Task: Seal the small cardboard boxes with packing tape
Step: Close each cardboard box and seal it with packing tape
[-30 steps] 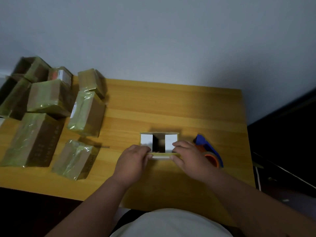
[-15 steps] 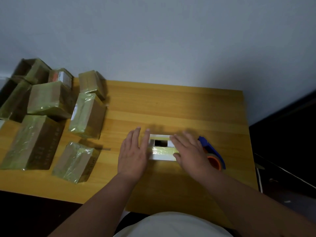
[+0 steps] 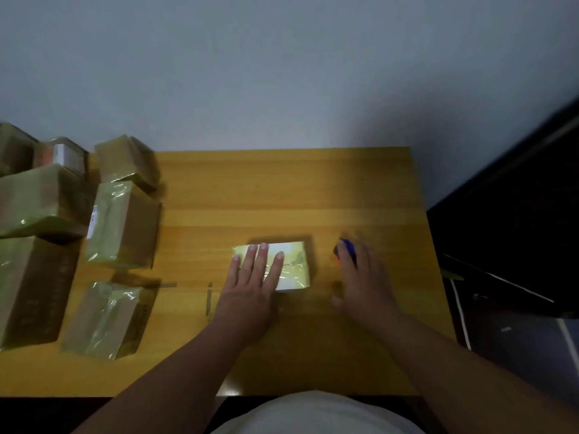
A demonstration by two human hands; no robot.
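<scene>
**Small box held flat, tape dispenser reached for**

Small white cardboard box (image 3: 282,266) sat mid-table. Left hand (image 3: 250,288) pressed spread fingers on its closed flaps. At three o'clock, right hand (image 3: 360,277) covered the blue tape dispenser (image 3: 347,247); grip blurred, unclear. Taping seemingly came next.

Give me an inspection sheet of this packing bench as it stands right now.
Surface: wooden table, lit unevenly.
Job's things: small box, flaps down, glossy tape over its top; tape dispenser, blue, blurred.
Clutter: taped parcels heaped at the table's left.
Grippers: left hand presses flat on the small box; right hand lies over the tape dispenser, grip unclear.
Cables: a pale cord on the floor at right.
Surroundings: grey wall; dark furniture at right.
</scene>
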